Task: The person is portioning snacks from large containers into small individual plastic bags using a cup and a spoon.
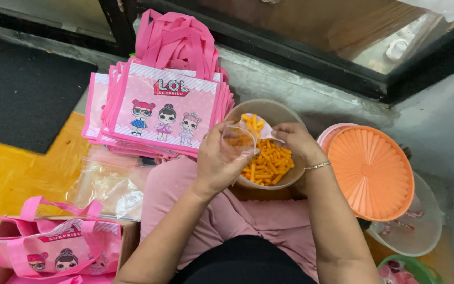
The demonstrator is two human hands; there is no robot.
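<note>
**Snack bag being filled over the bowl**

A small clear plastic bag (237, 141) is held open just above the beige bowl (290, 181), a few orange snack sticks (269, 163) seen inside it; it looks only partly filled, and the bowl is far from emptied. The bag is gripped by the closed left hand (216, 160). A small white scoop (261, 129) is pinched in the right hand (296, 141). Pink printed tote bags (164, 108) are stacked behind; an orange lid (370, 171) lies to the right.

The stack of pink tote bags (164, 108) crowds the snack bowl (285, 181) on its left, and the orange lid (370, 172) blocks its right. Bare ledge (311, 100) lies open beyond the bowl
</note>
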